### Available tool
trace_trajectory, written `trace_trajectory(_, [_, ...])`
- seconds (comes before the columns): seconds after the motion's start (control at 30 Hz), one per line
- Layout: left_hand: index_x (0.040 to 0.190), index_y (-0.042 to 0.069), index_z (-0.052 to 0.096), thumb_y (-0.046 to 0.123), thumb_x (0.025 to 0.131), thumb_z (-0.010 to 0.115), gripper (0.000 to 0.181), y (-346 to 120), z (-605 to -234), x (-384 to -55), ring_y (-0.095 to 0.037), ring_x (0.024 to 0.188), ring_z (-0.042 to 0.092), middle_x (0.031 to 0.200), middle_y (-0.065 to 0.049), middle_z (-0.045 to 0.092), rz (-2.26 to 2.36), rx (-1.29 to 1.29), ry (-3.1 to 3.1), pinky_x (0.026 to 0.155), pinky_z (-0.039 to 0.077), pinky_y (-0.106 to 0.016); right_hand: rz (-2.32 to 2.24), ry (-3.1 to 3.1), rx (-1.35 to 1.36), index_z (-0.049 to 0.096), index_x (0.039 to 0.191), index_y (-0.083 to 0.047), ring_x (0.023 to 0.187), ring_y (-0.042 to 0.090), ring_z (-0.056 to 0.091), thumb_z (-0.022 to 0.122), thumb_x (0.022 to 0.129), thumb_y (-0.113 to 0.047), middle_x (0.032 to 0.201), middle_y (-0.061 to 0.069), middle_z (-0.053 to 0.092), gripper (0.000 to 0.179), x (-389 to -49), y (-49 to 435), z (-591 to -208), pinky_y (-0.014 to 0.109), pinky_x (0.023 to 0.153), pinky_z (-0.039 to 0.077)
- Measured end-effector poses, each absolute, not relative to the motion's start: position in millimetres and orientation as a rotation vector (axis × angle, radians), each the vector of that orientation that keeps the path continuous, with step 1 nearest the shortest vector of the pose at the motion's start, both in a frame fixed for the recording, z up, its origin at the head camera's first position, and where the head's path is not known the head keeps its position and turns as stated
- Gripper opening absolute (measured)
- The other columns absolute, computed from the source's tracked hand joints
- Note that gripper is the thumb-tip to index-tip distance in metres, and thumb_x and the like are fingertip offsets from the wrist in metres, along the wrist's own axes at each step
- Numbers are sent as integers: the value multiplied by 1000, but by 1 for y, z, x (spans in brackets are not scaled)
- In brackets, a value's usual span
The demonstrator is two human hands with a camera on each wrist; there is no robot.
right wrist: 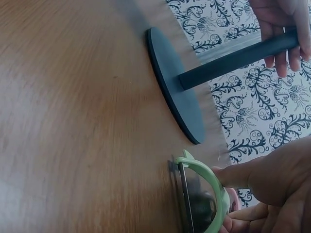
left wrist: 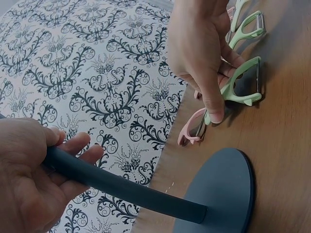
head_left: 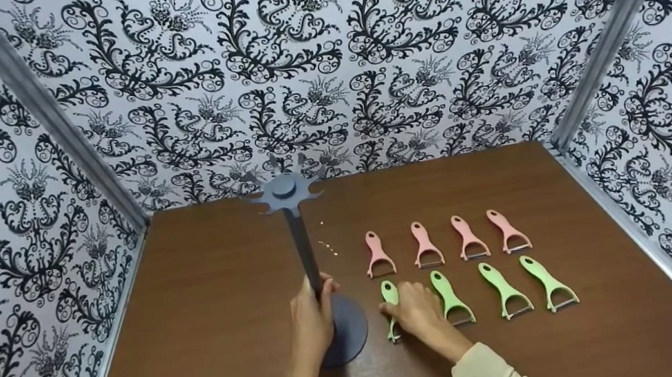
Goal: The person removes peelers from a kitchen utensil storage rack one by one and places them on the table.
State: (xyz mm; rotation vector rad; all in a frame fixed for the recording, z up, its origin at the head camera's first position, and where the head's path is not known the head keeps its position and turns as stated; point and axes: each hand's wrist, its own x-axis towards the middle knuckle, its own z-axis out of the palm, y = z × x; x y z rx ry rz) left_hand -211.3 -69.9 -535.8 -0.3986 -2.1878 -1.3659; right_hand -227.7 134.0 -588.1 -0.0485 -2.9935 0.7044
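Note:
My left hand (head_left: 312, 316) grips the post of a dark grey stand (head_left: 302, 245), its fingers and thumb curled round the lower part. The stand has a round base (left wrist: 218, 189) on the table and a hooked, star-like top (head_left: 286, 203). To the right of the base, my right hand (head_left: 418, 309) pinches a green peeler (head_left: 390, 292) by its handle between thumb and fingers. In the right wrist view the peeler's curved head (right wrist: 219, 189) and blade are visible, low over or on the wood; I cannot tell which.
Three other green peelers (head_left: 447, 290) lie in a row to the right of my right hand. Behind them is a row of several pink peelers (head_left: 424, 243). The brown table (head_left: 209, 309) is walled by patterned panels (head_left: 318, 54) at the back and sides.

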Motion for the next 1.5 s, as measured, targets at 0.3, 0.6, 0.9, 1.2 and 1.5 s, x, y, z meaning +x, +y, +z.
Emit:
trace_trajectory(0.3, [99,2,63,8,103,62,8,-69,-537,-212,-21,79,71,84,-7,73,-1334,-414,-2186,71,57,-39,663,-2987,-58,65,70,-9,73,38,70,87,83,-37,78,17,71,37,-226,132,-590,51,60,53])
trace_trajectory(0.6, [97,4,62,2,101,63,5,-69,-536,-211,-21,79,71,83,-9,72,-1342,-409,-2176,71,57,-39,659,-2958,-26,67,75,-7,74,41,70,87,84,-38,80,19,72,38,-224,130,-593,53,60,53])
trace_trajectory(0.9, [98,5,63,0,101,63,6,-70,-535,-211,-20,80,70,85,-7,72,-1379,-370,-2214,73,56,-38,654,-2899,24,67,79,-7,74,41,70,85,85,-41,79,17,70,38,-221,133,-594,53,59,52])
trace_trajectory(1.2, [104,2,62,5,104,61,4,-69,-541,-211,-18,80,71,85,-4,73,-1436,-409,-2170,71,56,-36,667,-2827,87,68,87,-3,73,39,67,84,87,-35,77,11,62,36,-213,137,-593,51,60,52])
trace_trajectory(1.5, [106,5,65,15,105,63,10,-70,-543,-209,-16,85,68,90,1,72,-1541,-334,-2192,76,53,-35,758,-2759,250,69,108,5,94,39,66,82,89,-18,100,20,68,33,-215,144,-574,53,80,54])
